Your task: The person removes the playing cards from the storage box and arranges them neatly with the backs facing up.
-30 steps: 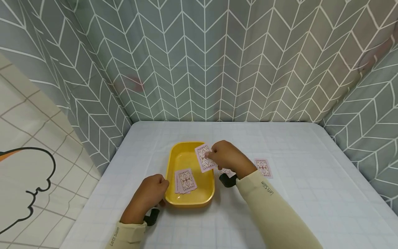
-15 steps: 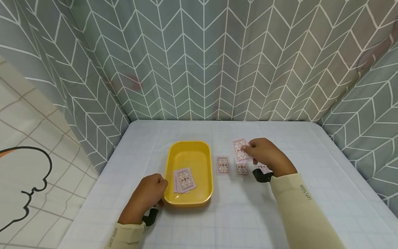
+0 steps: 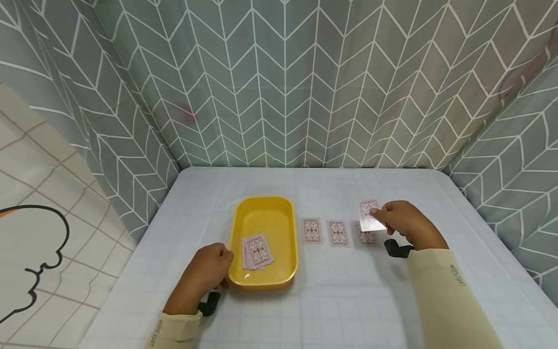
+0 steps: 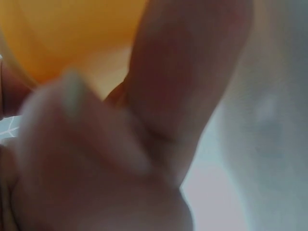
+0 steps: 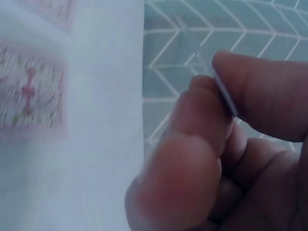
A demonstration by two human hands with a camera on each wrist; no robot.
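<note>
My right hand (image 3: pixel 407 220) pinches a playing card (image 3: pixel 368 220) between thumb and fingers, its patterned back up and its lower part catching the light. In the right wrist view that card (image 5: pixel 221 91) shows almost edge-on. It hangs over the rightmost playing card (image 3: pixel 367 236) of a row on the table and partly hides it. My left hand (image 3: pixel 204 271) grips the left rim of a yellow tray (image 3: pixel 291 252); the left wrist view is blurred, with thumb and finger close by the tray wall (image 4: pixel 62 38). Several overlapping cards (image 3: pixel 258 251) lie face down inside the tray.
Two more face-down cards, the left card (image 3: pixel 312 230) and the middle card (image 3: pixel 338 233), lie right of the tray in the same row. A white cloth covers the table (image 3: pixel 340 300). Patterned grey curtains (image 3: pixel 301 87) stand behind and at both sides.
My right hand has carried the card from over the tray rightwards, past the first two cards in the row, to above the rightmost one. My left hand has stayed at the tray's rim.
</note>
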